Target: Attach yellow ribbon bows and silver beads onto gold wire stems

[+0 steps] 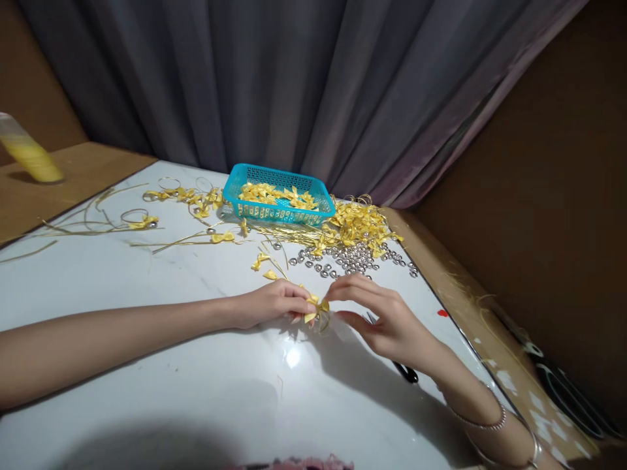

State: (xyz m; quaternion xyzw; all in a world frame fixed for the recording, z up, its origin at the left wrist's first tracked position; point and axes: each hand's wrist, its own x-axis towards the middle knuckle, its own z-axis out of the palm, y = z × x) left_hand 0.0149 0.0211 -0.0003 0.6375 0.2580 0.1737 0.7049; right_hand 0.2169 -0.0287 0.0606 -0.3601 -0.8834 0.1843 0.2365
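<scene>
Between the thumb and fingers of my left hand [280, 303] is a small yellow ribbon bow [311, 316], with a thin gold cord loop at its lower edge. My right hand [386, 316] is just to its right, thumb and index finger apart, the index fingertip close to the bow. Whether it touches the bow I cannot tell. A faint translucent patch shows below the right thumb; what it is cannot be made out. Under the right hand lies a tool with a black handle [406, 373] and a pointed metal tip, mostly hidden.
Behind the hands stands a turquoise basket [281, 214] of yellow bows. Right of it are a heap of bows [360, 222] and scattered silver beads [355, 259]. Gold cords [98, 230] lie at left. A yellow-filled bottle [32, 156] stands far left; large scissors [563, 391] lie far right.
</scene>
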